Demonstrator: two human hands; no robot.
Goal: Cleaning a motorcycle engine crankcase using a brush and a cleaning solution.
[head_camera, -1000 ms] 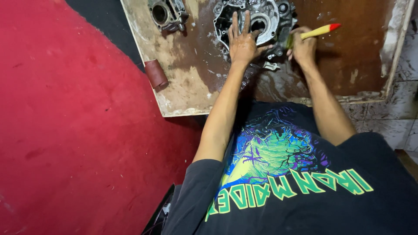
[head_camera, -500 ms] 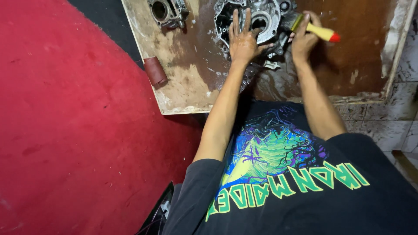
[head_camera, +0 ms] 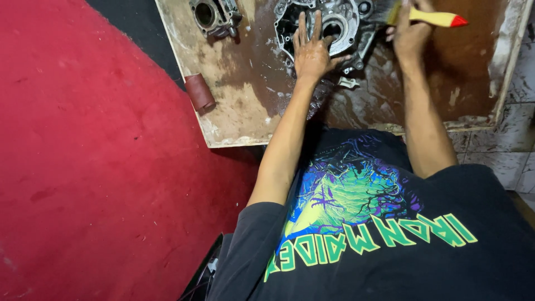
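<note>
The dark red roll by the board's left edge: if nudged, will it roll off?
Probably. The dark red roll looks cylindrical and lies on its side right at the wet board's edge, so it may roll or slide off. It seems light, likely rolled sheet, so somewhat squashable.

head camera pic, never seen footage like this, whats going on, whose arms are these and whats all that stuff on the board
The camera sits on a person's head and looks down, so the two bare arms and the black printed shirt are the wearer's own. A stained wet wooden board lies on the floor beside a red carpet. On it sit a grey metal engine casing, a smaller engine part and a dark red roll. The left hand presses flat on the casing. The right hand holds a yellow-handled brush at the casing's edge.
</note>
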